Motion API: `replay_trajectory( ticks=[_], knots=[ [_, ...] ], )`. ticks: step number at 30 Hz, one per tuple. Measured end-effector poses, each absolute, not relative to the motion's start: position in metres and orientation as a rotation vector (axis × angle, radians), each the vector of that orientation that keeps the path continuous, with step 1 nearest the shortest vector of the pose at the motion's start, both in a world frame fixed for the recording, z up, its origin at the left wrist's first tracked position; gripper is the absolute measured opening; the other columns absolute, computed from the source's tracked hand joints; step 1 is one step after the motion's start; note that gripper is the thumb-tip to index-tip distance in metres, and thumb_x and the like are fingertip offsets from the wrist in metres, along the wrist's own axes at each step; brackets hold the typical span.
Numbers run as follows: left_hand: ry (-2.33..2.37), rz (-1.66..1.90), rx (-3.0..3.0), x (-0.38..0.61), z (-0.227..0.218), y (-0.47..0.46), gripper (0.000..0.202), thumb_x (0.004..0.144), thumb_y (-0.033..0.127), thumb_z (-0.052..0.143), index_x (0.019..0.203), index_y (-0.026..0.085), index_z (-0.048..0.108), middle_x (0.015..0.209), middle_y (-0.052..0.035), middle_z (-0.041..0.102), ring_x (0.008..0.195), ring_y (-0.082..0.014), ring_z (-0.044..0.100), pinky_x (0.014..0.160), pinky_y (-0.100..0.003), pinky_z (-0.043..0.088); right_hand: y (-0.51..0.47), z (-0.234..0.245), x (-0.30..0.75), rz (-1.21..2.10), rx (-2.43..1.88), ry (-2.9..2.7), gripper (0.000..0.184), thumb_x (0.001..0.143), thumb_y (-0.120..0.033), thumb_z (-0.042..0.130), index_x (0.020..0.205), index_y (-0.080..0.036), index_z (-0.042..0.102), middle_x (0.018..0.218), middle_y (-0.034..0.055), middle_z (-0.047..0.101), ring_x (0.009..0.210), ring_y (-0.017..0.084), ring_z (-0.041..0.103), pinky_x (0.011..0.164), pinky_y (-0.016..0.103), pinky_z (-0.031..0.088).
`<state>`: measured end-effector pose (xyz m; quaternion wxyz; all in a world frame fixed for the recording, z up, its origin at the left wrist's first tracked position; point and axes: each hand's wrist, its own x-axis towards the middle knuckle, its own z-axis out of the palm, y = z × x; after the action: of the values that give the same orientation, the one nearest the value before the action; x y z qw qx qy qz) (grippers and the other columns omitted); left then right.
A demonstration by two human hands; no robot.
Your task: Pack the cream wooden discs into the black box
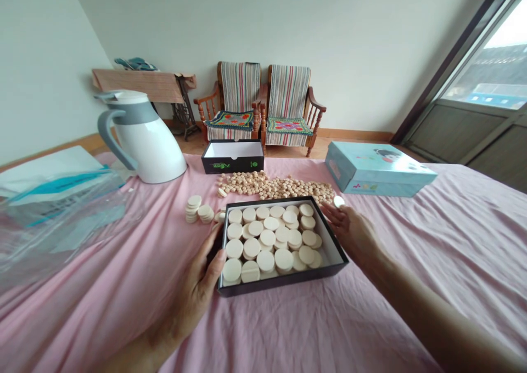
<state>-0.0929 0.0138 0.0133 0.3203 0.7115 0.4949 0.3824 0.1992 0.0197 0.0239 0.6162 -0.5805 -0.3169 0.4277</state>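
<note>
A black box (334, 267) with a white lining sits on the pink cloth in front of me, filled with several pale round wooden discs (267, 237). My left hand (201, 285) rests against the box's left wall, thumb on its rim. My right hand (349, 227) lies by the box's right wall, fingers loosely curled near a single disc (338, 201) at the far right corner; whether it grips that disc is unclear. Small stacks of discs (198, 209) stand left of the box. A spread of smaller beige discs (280, 186) lies behind it.
A white and grey jug (142, 137) stands at the back left. An open black box (233, 157) and a light blue box (376, 169) lie further back. Clear plastic packaging (57, 203) lies at the left. Two wooden chairs (263, 107) stand by the wall.
</note>
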Motion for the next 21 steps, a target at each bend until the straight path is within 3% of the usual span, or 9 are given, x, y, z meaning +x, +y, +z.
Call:
replay_trajectory(
  ticks=[8,14,17,21],
  knots=[
    [1.3,1.003,1.835,-0.094,0.009,0.012,0.056,0.09,0.051,0.04,0.136,0.018,0.044,0.145,-0.0066,0.041,0.14,-0.0251,0.023,0.117,-0.04,0.017,0.016,0.03,0.2,1.168,-1.351,-0.651,0.014,0.077,-0.034,0.05,0.077,-0.02,0.053,0.084,0.0086,0.071,0.086,0.024,0.067,0.068,0.034,0.052],
    [1.284,1.007,1.796,-0.094,0.012,0.013,0.058,0.089,0.051,0.04,0.138,0.02,0.041,0.144,-0.0066,0.043,0.14,-0.0242,0.025,0.117,-0.043,0.016,0.013,0.064,0.228,0.724,-1.486,-1.178,0.023,0.078,-0.041,0.057,0.081,-0.018,0.06,0.092,0.0047,0.067,0.091,0.019,0.061,0.08,0.031,0.045],
    [1.278,0.998,1.773,-0.095,0.013,0.013,0.058,0.089,0.051,0.041,0.138,0.02,0.042,0.144,-0.0058,0.042,0.14,-0.0238,0.023,0.117,-0.042,0.017,0.003,0.084,0.223,0.505,-1.621,-1.514,0.022,0.08,-0.039,0.053,0.075,-0.018,0.061,0.091,0.0055,0.066,0.087,0.019,0.059,0.076,0.03,0.042],
    [1.3,0.988,1.75,-0.096,0.014,0.012,0.059,0.088,0.053,0.042,0.136,0.02,0.043,0.144,-0.0064,0.043,0.139,-0.0246,0.026,0.116,-0.041,0.02,-0.01,0.095,0.206,0.366,-1.752,-2.034,0.015,0.079,-0.027,0.052,0.069,-0.019,0.06,0.072,0.0018,0.063,0.069,0.015,0.054,0.068,0.029,0.039]
  ],
)
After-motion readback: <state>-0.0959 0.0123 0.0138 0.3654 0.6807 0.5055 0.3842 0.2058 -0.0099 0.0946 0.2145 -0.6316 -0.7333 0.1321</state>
